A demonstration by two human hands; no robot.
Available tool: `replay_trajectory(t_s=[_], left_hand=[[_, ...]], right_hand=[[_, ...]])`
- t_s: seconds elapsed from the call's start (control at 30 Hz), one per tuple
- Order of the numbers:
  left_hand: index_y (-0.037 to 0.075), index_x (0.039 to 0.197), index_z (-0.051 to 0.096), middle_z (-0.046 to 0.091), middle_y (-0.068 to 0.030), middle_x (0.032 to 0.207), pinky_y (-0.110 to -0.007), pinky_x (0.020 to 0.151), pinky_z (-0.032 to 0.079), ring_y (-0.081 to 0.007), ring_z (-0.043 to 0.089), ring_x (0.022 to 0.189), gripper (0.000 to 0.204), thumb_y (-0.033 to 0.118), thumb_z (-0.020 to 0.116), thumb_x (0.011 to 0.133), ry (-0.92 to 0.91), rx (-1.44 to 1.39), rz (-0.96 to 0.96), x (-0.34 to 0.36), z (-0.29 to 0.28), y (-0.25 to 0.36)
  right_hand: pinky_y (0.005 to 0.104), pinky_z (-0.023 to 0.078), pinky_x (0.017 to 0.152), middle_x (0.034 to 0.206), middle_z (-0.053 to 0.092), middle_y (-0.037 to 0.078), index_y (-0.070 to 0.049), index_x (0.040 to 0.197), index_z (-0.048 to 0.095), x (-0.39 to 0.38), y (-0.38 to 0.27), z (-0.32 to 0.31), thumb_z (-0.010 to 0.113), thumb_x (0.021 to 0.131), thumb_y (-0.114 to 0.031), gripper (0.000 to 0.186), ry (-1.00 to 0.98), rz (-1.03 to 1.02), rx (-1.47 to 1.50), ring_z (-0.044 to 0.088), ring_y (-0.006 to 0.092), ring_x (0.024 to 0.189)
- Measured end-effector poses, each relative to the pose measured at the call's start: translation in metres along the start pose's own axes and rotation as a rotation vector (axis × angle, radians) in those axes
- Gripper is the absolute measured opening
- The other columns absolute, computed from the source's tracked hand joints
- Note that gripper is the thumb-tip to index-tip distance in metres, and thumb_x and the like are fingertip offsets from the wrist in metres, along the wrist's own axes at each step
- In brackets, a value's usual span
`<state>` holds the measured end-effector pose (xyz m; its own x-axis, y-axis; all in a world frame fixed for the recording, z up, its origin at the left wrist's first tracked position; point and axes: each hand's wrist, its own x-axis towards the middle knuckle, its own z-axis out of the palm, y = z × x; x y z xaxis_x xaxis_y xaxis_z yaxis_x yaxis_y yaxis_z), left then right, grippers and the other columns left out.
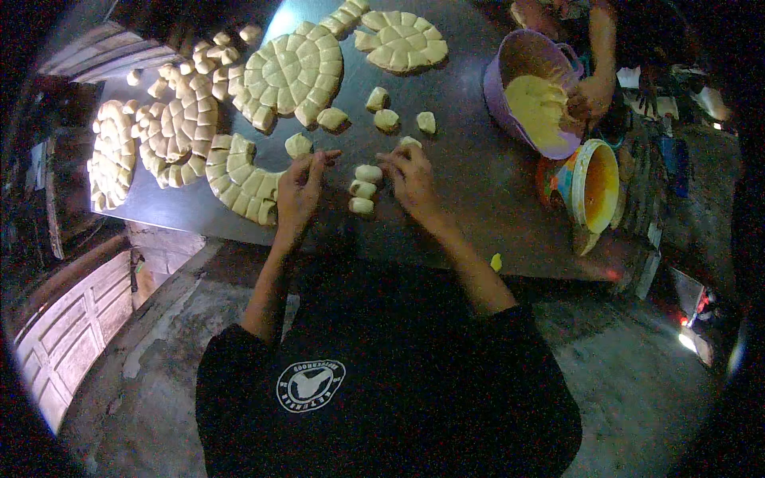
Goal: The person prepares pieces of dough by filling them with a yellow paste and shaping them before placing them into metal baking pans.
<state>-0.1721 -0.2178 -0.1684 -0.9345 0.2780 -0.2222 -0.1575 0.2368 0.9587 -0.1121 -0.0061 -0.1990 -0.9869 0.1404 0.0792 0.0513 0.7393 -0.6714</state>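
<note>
Evidently shaping, the left hand (pixel 299 191) and right hand (pixel 410 179), fingers curled, each pinch dough beside three rolled pieces (pixel 363 189) lined between them, within reach.

Three pale dough pieces (pixel 363 189) stacked in a column; unflattened, touching.

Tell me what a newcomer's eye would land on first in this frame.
Probably the pale round slabs of scored dough, cut into small blocks, spread over the dark table's far left. Next, the left hand and right hand at the near edge, with three small dough pieces stacked in a column between them. At right, another person's hand reaches into a purple bowl of yellow batter.
</note>
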Motion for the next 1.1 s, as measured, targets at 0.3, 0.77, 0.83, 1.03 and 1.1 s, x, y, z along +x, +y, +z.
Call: replay_trajectory(t_s=[0.3,0.77,0.83,1.03,1.1], left_hand=[[0.014,0.121,0.061,0.062,-0.012,0.106,-0.038,0.082,0.049,-0.0323,0.056,0.103,0.047,0.004,0.066,0.075,-0.13,0.728,0.651,0.007,0.054,-0.028],[0.0,0.1,0.062,0.063,-0.0114,0.095,-0.033,0.081,0.048,-0.0211,0.06,0.088,0.034,0.033,0.057,0.092,-0.143,-0.039,0.789,-0.136,0.255,0.155],[0.001,0.098,0.063,0.063,-0.0123,0.093,-0.037,0.082,0.048,-0.0241,0.06,0.088,0.047,0.047,0.056,0.09,-0.01,0.038,1.162,-0.139,0.277,0.168],[0.003,0.103,0.062,0.063,-0.0137,0.094,-0.044,0.084,0.048,-0.0285,0.061,0.095,0.057,0.055,0.057,0.079,-0.583,-0.439,1.331,-0.134,0.307,0.143],[0.003,0.109,0.058,0.062,-0.0138,0.098,-0.043,0.086,0.047,-0.0286,0.06,0.098,0.055,0.049,0.061,0.079,-0.552,-0.487,1.17,-0.136,0.321,0.129]], right_hand=[[0.0368,0.049,0.08,0.097,0.064,0.015,-0.002,0.1,0.065,-0.002,0.036,-0.047,0.065,0.081,-0.006,0.019,0.094,-0.016,0.098,0.063,0.0309,0.091],[0.0312,0.053,0.085,0.11,0.061,0.009,0.0,0.108,0.061,-0.171,0.032,-0.227,0.072,0.076,0.003,0.034,0.436,0.19,1.352,0.061,0.0174,0.099],[0.0315,0.053,0.086,0.112,0.06,0.01,-0.001,0.116,0.056,-0.189,0.034,-0.237,0.071,0.077,0.002,0.041,0.444,0.222,1.374,0.06,0.0178,0.1],[0.0319,0.051,0.088,0.117,0.056,0.012,-0.005,0.133,0.037,-0.202,-0.024,-0.272,0.068,0.082,-0.005,0.06,0.48,0.016,1.45,0.059,0.0186,0.104],[0.0318,0.049,0.09,0.122,0.053,0.013,-0.008,0.141,0.025,-0.201,-0.015,-0.262,0.068,0.084,-0.011,0.07,0.496,0.028,1.309,0.058,0.0188,0.105]])
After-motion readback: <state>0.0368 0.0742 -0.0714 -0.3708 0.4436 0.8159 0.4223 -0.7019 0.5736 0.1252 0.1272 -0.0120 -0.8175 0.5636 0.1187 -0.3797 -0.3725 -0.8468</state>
